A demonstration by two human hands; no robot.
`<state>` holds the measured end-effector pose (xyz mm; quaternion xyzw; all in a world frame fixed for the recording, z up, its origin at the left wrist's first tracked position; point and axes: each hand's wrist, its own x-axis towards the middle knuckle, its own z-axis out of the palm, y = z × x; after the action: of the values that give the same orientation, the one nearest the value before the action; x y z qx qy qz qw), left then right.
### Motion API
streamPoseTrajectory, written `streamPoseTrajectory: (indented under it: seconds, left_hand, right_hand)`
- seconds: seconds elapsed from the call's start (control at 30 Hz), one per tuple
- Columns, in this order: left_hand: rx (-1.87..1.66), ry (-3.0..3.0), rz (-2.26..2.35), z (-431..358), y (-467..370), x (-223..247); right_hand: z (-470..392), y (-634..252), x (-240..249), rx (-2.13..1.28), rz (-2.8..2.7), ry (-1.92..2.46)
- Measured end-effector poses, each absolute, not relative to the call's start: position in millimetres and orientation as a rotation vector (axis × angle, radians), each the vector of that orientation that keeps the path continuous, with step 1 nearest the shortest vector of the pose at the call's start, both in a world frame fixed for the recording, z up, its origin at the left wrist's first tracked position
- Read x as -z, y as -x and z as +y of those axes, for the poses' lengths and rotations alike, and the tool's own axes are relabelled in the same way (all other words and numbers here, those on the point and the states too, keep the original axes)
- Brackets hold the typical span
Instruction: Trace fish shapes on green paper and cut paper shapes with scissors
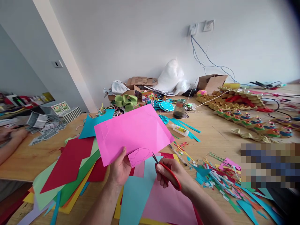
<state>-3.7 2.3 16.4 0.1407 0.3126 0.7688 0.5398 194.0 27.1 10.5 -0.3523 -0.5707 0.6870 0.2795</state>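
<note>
My left hand [119, 168] grips a bright pink sheet of paper [133, 131] by its lower edge, thumb on top. On a flap at the sheet's bottom is a pencilled rounded outline [140, 156], like an animal shape. Red-handled scissors [174, 179] are in my right hand [172, 173], their blade tips at the lower edge of the pink sheet, right of the outline. From this angle I cannot make out whether the blades are around the paper or beside it. Below both hands lie blue [134, 193] and mauve [168, 203] paper sheets.
Coloured sheets [67, 162] overlap at left; paper scraps [220, 178] are heaped at right. A glue bottle [180, 130], a glass jar [179, 108] and egg cartons [234, 100] with small painted figures stand farther back. Another person's hand [17, 134] rests at far left near cards.
</note>
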Motion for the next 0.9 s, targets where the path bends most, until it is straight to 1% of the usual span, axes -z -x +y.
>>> streamPoseTrajectory:
  seconds: [0.53, 0.9]
  left_hand:
    - [-1.764, -0.308, 0.73, 1.1, -1.7, -15.3]
    - [-1.774, -0.319, 0.735, 1.1, -1.5, -15.6]
  right_hand:
    - [28.5, -194.1, -9.2, -1.85, -1.48, 0.959]
    - [30.3, -191.3, -2.4, -1.745, -1.469, 1.132]
